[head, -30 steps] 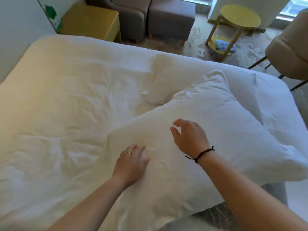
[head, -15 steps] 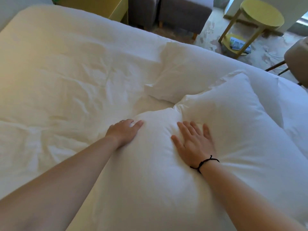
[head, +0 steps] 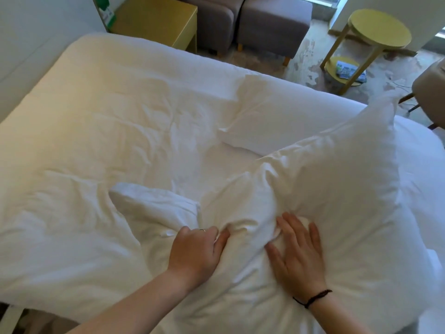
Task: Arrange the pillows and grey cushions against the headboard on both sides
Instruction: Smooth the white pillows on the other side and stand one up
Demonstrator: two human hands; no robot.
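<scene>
A large white pillow (head: pixel 337 189) lies on the near right of the white bed (head: pixel 108 141), bunched into a ridge down its middle. My left hand (head: pixel 197 251) presses its fingertips into the fabric at the left of that ridge, fingers curled. My right hand (head: pixel 296 251) lies flat with fingers spread on the pillow just right of the ridge. A second white pillow (head: pixel 277 124) lies flat behind the first one, nearer the far edge. No grey cushion and no headboard are in view.
Beyond the bed stand a yellow bedside cabinet (head: pixel 156 22), a grey armchair with footstool (head: pixel 269 22), a round yellow side table (head: pixel 375 32) with papers on its lower shelf, and a beige chair (head: pixel 431 85) at the right edge.
Both hands have pulled back toward me along the pillow. The pillow's middle has bunched into a ridge between them and its far right corner has risen.
</scene>
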